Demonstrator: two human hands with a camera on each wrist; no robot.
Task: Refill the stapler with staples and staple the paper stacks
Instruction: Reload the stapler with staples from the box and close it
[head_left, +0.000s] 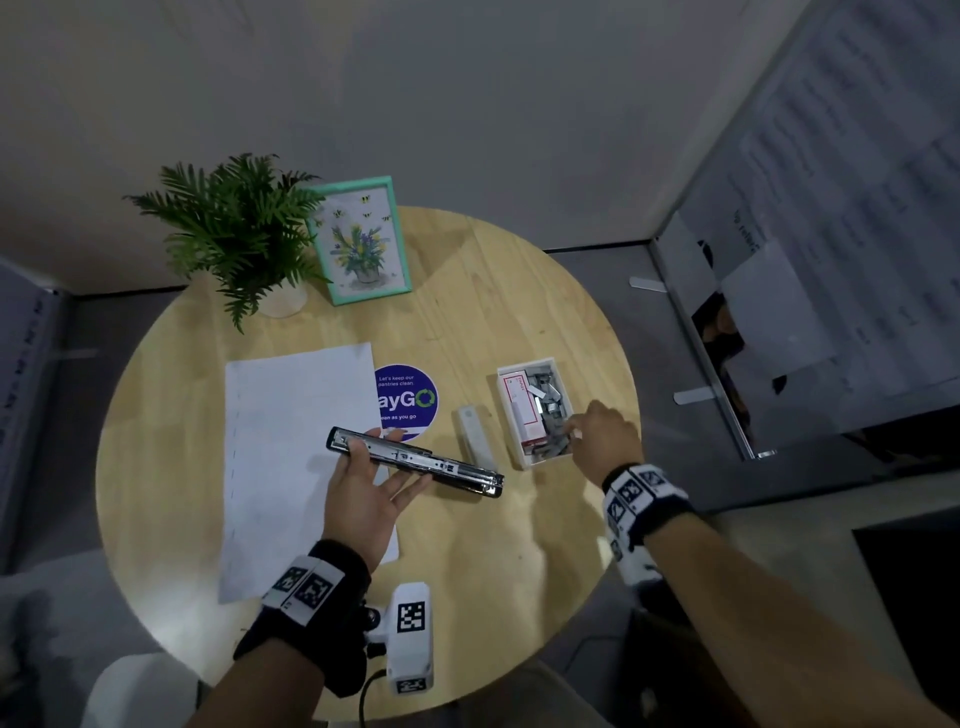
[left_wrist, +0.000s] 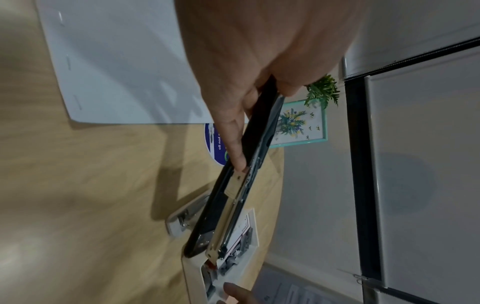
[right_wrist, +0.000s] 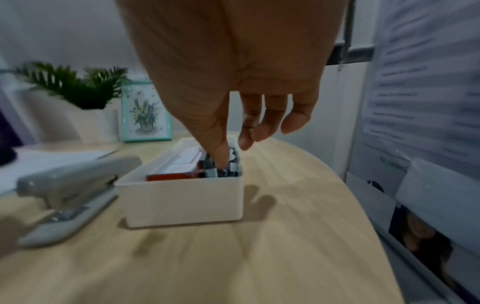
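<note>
Left hand (head_left: 363, 483): held palm-up above the round pale wooden surface (head_left: 467, 561), the grip closed around a long black and silver metal stapler (head_left: 415, 461), which lies across the fingers with its staple channel facing up. In the left wrist view the forefinger lies along the open channel.

Right hand (head_left: 605, 434): reaching into the near end of a white rectangular plastic box (head_left: 511, 421) standing on the surface to the right. In the right wrist view the thumb and forefinger dip among the loose grey metal staple strips (head_left: 550, 400) in the box; the remaining fingers hang loosely curled above the rim. Whether the grip has closed on a strip cannot be told.

A red and white cardboard staple packet (head_left: 522, 410) also lies inside the box. A second, grey plastic stapler (head_left: 475, 436) rests on the surface just left of the box. A white paper stack (head_left: 280, 457) lies flat on the left, partly under the left hand, with staples along its left edge.
</note>
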